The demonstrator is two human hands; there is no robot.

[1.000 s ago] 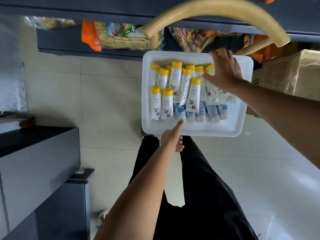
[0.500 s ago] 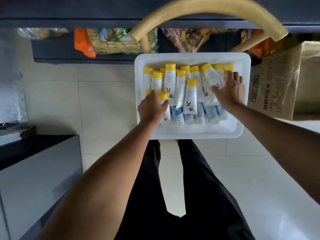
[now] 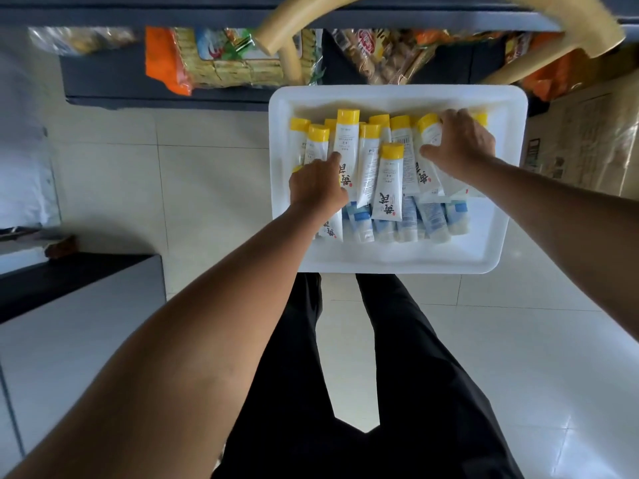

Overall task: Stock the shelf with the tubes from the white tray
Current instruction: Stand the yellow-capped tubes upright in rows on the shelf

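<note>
A white tray (image 3: 397, 261) sits in front of me, filled with several white tubes with yellow caps (image 3: 389, 181) lying over a lower layer of tubes with blue labels (image 3: 430, 219). My left hand (image 3: 318, 188) rests on the tubes at the tray's left side, fingers curled around one of them. My right hand (image 3: 456, 146) presses on the tubes at the upper right, fingers closing over a yellow-capped tube (image 3: 428, 129). The dark shelf (image 3: 173, 98) runs along the top behind the tray.
Snack packets (image 3: 214, 60) lie on the low shelf. A curved wooden chair back (image 3: 276, 36) arches over the tray. A cardboard box (image 3: 581, 133) stands at the right, a grey cabinet (image 3: 79, 305) at the left. My legs in black trousers stand on pale floor tiles.
My left hand moved from the tray's near edge up onto the left tubes. My right hand shifted back toward the yellow caps at the upper right. The camera moved in closer.
</note>
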